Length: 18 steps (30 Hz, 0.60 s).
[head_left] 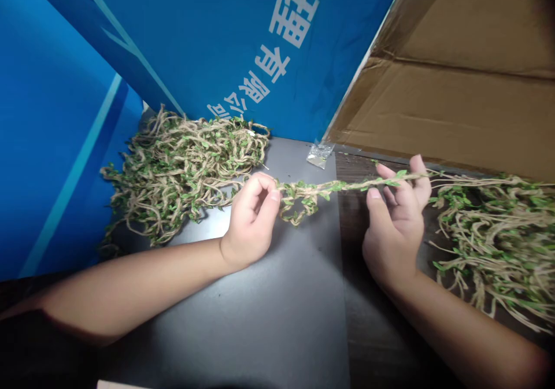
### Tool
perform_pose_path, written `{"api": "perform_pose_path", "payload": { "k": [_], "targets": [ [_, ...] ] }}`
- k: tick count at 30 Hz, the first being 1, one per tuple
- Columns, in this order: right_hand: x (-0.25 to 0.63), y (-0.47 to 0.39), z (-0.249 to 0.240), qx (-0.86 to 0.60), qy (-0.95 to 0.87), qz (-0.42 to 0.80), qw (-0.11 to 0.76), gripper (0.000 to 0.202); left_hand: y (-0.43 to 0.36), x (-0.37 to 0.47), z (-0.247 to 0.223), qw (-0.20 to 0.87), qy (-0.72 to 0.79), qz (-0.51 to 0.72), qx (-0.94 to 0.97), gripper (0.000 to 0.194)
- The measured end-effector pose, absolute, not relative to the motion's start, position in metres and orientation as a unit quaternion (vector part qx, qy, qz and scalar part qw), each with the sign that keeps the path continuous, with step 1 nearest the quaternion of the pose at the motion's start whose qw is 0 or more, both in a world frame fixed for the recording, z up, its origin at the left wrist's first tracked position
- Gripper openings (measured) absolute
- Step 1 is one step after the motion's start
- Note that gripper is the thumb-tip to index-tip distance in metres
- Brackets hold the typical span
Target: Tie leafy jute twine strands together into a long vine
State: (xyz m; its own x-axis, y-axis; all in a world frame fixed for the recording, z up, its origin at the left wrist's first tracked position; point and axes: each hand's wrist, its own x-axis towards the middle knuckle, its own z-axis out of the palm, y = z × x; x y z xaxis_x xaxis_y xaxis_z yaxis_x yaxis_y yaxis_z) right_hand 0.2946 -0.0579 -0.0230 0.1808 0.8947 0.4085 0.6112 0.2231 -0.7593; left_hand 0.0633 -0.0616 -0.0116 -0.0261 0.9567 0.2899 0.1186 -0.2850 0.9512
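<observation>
Left hand pinches leafy twine garland right of the tangled garland pile. Right hand, farther right, is partly open, fingers spread against the strand.

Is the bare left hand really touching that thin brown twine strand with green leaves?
Touching. The head view shows the left hand pinching the brown, green-leaved twine strand between thumb and fingers.

The grey worktop lies open between the 2 forearms. A blue printed panel and a cardboard sheet block the far side; 2 leafy twine heaps, left and right, crowd the flanks.
</observation>
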Motion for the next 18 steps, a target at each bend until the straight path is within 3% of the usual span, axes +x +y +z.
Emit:
{"api": "perform_pose_path", "payload": {
  "k": [9, 14, 18],
  "targets": [
    [0.29, -0.057, -0.015, -0.602, -0.597, 0.185, 0.497, 0.03, -0.072, 0.066, -0.011, 0.393, 0.425, 0.595, 0.558, 0.017],
    [0.294, -0.052, -0.014, -0.608, -0.608, 0.134, 0.492, 0.023, -0.074, 0.066, -0.009, 0.402, 0.406, 0.584, 0.577, 0.02],
    [0.305, -0.043, 0.0, -0.59, -0.682, 0.039, 0.431, 0.015, -0.074, 0.064, -0.01, 0.428, 0.401, 0.579, 0.566, 0.021]
  ]
}}
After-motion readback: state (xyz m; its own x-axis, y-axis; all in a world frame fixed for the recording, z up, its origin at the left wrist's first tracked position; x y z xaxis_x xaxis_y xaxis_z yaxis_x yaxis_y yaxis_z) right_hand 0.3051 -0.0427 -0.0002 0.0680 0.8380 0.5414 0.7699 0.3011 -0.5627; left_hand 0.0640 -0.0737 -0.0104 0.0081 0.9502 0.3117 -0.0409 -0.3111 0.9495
